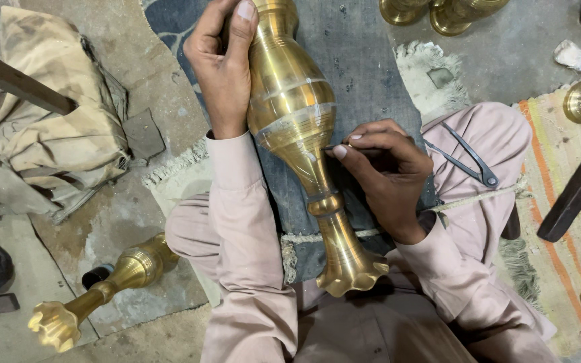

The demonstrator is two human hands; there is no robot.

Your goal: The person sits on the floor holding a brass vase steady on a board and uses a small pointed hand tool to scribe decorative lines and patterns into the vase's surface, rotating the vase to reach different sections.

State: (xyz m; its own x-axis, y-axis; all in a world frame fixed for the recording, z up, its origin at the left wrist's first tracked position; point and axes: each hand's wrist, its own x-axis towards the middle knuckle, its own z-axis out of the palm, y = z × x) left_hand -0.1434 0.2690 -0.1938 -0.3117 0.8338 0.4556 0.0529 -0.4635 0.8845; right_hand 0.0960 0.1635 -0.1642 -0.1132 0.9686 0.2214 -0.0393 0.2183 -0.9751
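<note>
The brass vase [294,121] lies lengthwise across the seated person's lap, its scalloped mouth [352,274] toward the body and its foot cut off by the top edge. The left hand [222,64] is closed around the upper part of the vase, thumb along the side and fingers wrapped behind it. The right hand [384,171] is pinched shut on a thin tool [344,146], the tip of which touches the vase just below its widest band. The tool is mostly hidden by the fingers, so its kind cannot be told.

A second brass vase [105,286] lies on the concrete floor [136,215] to the left, well apart from both hands, mouth toward the lower left corner. Its opening faces away; contents cannot be seen. A small dark cylinder [95,274] sits just beside it. A pair of metal calipers [469,161] rests on the right knee. More brass pieces [438,13] are cut off at the top and right edges. A folded cloth [52,128] lies on the left.
</note>
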